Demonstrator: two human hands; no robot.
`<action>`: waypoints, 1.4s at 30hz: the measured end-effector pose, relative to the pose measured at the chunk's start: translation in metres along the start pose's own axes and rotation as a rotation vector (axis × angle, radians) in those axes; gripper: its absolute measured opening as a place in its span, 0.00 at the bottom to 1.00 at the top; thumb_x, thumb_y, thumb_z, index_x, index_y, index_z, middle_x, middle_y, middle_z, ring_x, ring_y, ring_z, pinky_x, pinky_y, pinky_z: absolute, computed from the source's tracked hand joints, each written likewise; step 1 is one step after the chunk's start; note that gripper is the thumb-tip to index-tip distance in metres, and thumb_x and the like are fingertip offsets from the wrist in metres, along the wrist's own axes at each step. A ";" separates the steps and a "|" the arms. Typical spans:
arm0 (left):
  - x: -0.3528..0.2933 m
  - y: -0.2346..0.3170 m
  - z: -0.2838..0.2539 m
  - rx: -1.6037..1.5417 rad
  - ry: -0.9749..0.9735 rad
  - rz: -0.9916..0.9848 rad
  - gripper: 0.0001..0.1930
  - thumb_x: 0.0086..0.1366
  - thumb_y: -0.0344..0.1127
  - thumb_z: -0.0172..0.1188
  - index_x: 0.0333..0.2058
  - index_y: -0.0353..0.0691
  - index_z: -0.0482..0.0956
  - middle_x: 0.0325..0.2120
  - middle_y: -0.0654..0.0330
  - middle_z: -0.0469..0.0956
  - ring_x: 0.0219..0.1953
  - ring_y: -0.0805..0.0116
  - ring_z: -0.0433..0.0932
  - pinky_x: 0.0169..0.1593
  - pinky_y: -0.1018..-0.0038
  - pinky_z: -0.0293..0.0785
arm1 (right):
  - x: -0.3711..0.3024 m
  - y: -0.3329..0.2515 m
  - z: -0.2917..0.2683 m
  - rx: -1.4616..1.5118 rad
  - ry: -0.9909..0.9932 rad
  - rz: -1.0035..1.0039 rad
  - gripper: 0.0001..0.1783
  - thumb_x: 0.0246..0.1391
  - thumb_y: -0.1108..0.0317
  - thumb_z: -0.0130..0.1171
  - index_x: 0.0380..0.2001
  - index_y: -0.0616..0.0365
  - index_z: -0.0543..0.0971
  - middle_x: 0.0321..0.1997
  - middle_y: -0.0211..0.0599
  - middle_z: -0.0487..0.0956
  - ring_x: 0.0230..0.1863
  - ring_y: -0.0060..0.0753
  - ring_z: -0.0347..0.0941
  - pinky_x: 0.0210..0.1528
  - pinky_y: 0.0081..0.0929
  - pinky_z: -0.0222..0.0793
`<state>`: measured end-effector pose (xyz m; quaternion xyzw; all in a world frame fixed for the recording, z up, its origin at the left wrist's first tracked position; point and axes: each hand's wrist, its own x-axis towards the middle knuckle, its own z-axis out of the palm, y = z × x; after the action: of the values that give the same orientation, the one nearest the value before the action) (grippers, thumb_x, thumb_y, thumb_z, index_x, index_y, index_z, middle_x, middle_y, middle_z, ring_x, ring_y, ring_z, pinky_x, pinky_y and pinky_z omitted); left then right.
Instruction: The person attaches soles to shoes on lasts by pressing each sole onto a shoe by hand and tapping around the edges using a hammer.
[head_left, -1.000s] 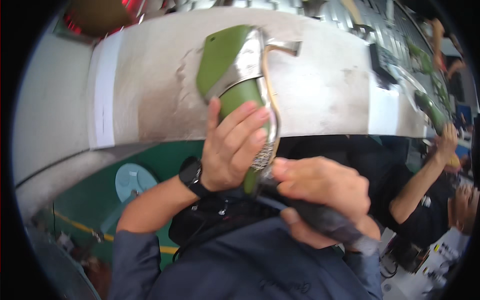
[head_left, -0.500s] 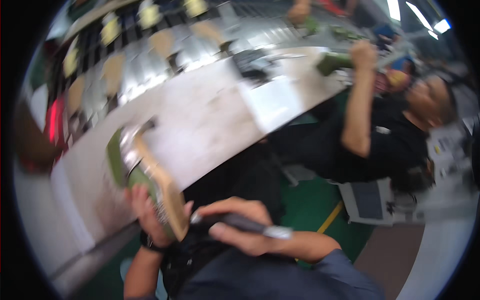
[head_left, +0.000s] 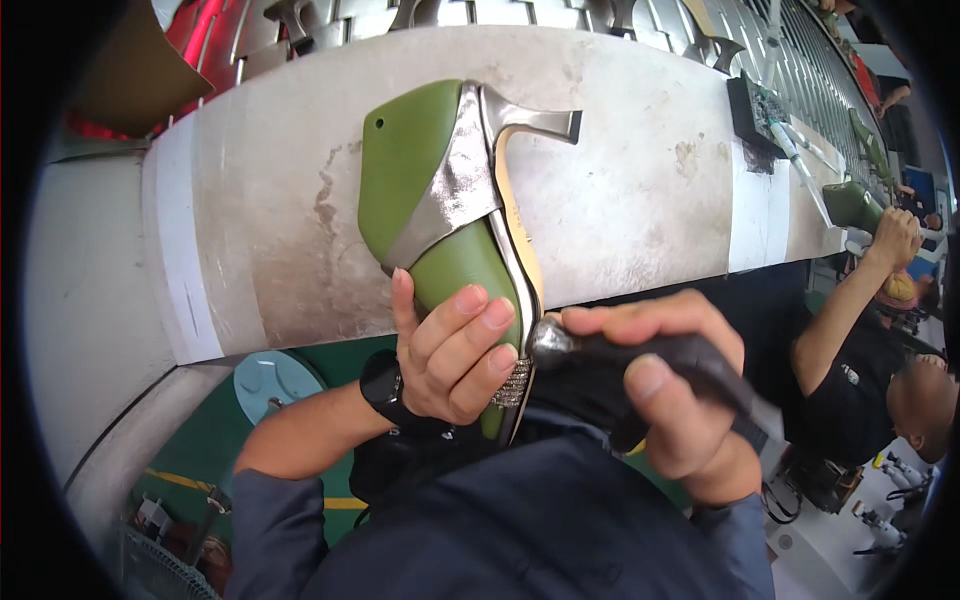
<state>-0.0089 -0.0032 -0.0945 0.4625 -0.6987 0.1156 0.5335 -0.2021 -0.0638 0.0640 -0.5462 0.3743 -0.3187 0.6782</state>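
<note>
A heeled sandal (head_left: pixel 462 175) with a shiny silver heel strap and a glittering toe band sits on a green shoe last (head_left: pixel 405 160). Its silver heel points to the upper right, and its tan sole faces right. My left hand (head_left: pixel 455 355) wraps round the forefoot with its fingers over the green last, near the glitter band. In my right hand (head_left: pixel 680 385) is a black-handled tool (head_left: pixel 650 352) with a rounded metal end. That metal end meets the sole's edge beside the band; whether it presses there I cannot tell.
Under the heel end lies a pale, stained worktable (head_left: pixel 640 160). Beyond it runs a slatted metal conveyor (head_left: pixel 360 12) carrying shoe heels. A black box (head_left: pixel 752 118) stands at the table's right. A co-worker (head_left: pixel 850 350) at far right handles another green last. A light blue stool (head_left: pixel 275 385) stands lower left.
The view has turned and come closer. The sandal has rolled so more of its side and green last shows. The tool's metal end remains close to the sole's edge by the toe band.
</note>
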 end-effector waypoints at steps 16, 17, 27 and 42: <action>-0.009 0.015 -0.004 -0.090 -0.013 -0.088 0.15 0.73 0.47 0.57 0.56 0.59 0.74 0.54 0.78 0.78 0.63 0.76 0.74 0.76 0.33 0.45 | 0.071 0.019 0.001 -0.039 0.124 0.001 0.14 0.69 0.69 0.57 0.50 0.70 0.73 0.56 0.64 0.83 0.59 0.45 0.81 0.65 0.42 0.75; -0.010 0.014 -0.004 -0.111 -0.015 -0.067 0.15 0.73 0.46 0.58 0.56 0.59 0.74 0.55 0.79 0.78 0.63 0.76 0.74 0.77 0.33 0.45 | 0.075 0.016 0.000 -0.093 0.104 0.010 0.15 0.69 0.69 0.58 0.50 0.70 0.73 0.56 0.64 0.83 0.59 0.46 0.81 0.65 0.43 0.74; -0.008 0.011 -0.003 -0.072 -0.010 -0.079 0.15 0.73 0.45 0.57 0.56 0.58 0.74 0.55 0.76 0.77 0.63 0.74 0.75 0.76 0.31 0.48 | 0.123 -0.012 -0.016 -0.263 -0.123 0.155 0.11 0.59 0.77 0.65 0.44 0.70 0.81 0.45 0.50 0.88 0.47 0.32 0.85 0.53 0.29 0.80; 0.029 0.011 -0.048 -0.240 -0.082 -0.381 0.44 0.66 0.54 0.69 0.71 0.37 0.58 0.66 0.50 0.69 0.67 0.51 0.71 0.72 0.38 0.60 | 0.099 -0.010 -0.054 -1.110 -0.135 -0.460 0.16 0.51 0.74 0.69 0.45 0.62 0.83 0.40 0.46 0.86 0.43 0.51 0.85 0.45 0.40 0.80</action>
<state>0.0133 0.0188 -0.0464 0.5234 -0.6287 -0.0902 0.5680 -0.1980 -0.1761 0.0517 -0.9045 0.3131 -0.1788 0.2277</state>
